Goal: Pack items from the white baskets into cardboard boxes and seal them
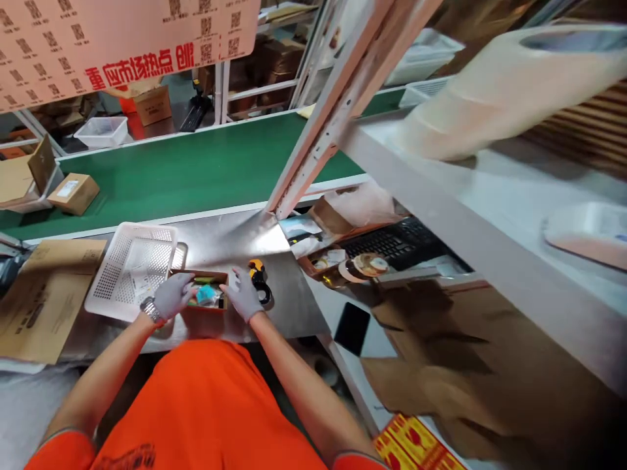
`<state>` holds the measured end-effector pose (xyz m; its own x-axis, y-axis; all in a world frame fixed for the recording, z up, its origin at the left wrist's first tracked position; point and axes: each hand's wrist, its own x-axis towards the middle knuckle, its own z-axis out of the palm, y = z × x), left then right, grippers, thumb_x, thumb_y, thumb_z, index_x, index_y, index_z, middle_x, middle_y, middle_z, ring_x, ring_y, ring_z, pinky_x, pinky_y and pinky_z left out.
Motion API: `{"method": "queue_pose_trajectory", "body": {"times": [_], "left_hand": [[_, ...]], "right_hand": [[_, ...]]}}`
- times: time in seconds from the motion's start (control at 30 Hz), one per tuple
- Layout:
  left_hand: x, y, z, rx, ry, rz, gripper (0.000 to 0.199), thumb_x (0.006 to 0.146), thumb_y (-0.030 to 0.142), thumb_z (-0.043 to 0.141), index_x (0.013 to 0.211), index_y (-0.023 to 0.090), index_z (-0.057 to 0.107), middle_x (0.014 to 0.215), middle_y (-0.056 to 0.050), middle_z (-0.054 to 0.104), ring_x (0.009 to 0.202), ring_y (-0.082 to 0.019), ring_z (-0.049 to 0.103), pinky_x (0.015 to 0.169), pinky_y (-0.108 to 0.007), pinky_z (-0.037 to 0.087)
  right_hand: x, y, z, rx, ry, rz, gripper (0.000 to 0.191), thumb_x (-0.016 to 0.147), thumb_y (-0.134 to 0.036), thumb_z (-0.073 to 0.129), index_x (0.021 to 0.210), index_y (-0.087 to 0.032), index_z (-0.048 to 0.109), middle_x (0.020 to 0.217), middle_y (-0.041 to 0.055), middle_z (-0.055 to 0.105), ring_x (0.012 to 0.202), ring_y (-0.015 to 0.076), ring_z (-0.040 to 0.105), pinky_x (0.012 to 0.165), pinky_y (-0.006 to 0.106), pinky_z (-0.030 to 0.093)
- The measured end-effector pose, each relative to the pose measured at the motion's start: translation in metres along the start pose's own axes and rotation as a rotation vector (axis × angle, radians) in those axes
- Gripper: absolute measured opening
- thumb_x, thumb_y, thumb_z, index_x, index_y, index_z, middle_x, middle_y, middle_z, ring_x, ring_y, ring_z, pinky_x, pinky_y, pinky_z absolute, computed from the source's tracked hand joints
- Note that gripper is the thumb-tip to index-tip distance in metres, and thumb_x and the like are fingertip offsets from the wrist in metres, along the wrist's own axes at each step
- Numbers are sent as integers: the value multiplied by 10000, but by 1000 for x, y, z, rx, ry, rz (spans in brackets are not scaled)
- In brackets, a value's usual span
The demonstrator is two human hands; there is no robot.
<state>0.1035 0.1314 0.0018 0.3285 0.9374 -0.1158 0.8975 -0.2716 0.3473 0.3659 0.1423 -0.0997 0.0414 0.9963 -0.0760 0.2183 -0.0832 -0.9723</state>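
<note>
A small open cardboard box [203, 321] stands on the metal table, with a blue item [206, 294] and clear plastic packets inside. My left hand [172, 295], gloved and with a watch at the wrist, is at the box's left side, its fingers at the rim. My right hand [242, 295], also gloved, rests at the right side with fingers apart. Whether either hand grips the cardboard is hard to make out. Just right of my right hand lies a black and yellow tape dispenser [259, 282]. A white perforated basket [115, 274] holding a clear packet sits to the left.
Beyond the metal table [289, 287] runs a green conveyor [196, 166] with a small closed carton [74, 194]. Flat cardboard [49, 300] lies far left. A slanted metal post [318, 143], keyboard [392, 241], bottle [355, 269] and black phone [352, 328] are at the right.
</note>
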Motion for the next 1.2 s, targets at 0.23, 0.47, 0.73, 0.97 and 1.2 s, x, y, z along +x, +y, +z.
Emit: {"method": "queue_pose_trajectory", "body": {"times": [0.23, 0.47, 0.73, 0.97, 1.2], "left_hand": [[-58, -24, 4, 65, 71, 104, 231, 1075, 206, 618, 1054, 225, 847, 1139, -106, 848, 1093, -275, 744, 983, -435, 620], [-49, -16, 9, 190, -102, 158, 223, 1058, 282, 684, 947, 225, 869, 993, -129, 840, 1300, -369, 651, 1163, -578, 517], [-38, -22, 8, 160, -198, 189, 274, 1080, 274, 621, 1032, 189, 877, 1080, -166, 843, 1417, -410, 579, 1224, -577, 454], [-27, -20, 2, 157, -315, 227, 254, 991, 250, 669, 843, 225, 874, 974, -201, 821, 1260, -423, 619, 1129, -577, 466], [-24, -4, -4, 74, -420, 94, 331, 985, 421, 679, 767, 220, 827, 863, -169, 824, 1136, -392, 705, 1077, -518, 519]], "right_hand": [[2, -48, 8, -627, -728, -343, 247, 991, -308, 657, 1040, -299, 899, 1123, 79, 858, 1079, 298, 759, 961, 395, 562], [31, -76, 33, -683, -862, -143, 308, 842, -499, 838, 1096, -339, 906, 890, 36, 843, 774, 233, 741, 684, 296, 480], [25, -80, 51, -910, -855, -116, 460, 912, -419, 778, 1311, -199, 839, 1327, 238, 812, 1106, 401, 795, 932, 458, 586], [40, -76, 49, -757, -1027, -94, 421, 802, -469, 871, 1170, -263, 864, 1161, 69, 880, 994, 300, 779, 833, 338, 554], [15, -81, 39, -853, -768, -148, 277, 878, -365, 778, 1117, -287, 894, 1194, 111, 864, 1085, 335, 787, 915, 374, 531]]}}
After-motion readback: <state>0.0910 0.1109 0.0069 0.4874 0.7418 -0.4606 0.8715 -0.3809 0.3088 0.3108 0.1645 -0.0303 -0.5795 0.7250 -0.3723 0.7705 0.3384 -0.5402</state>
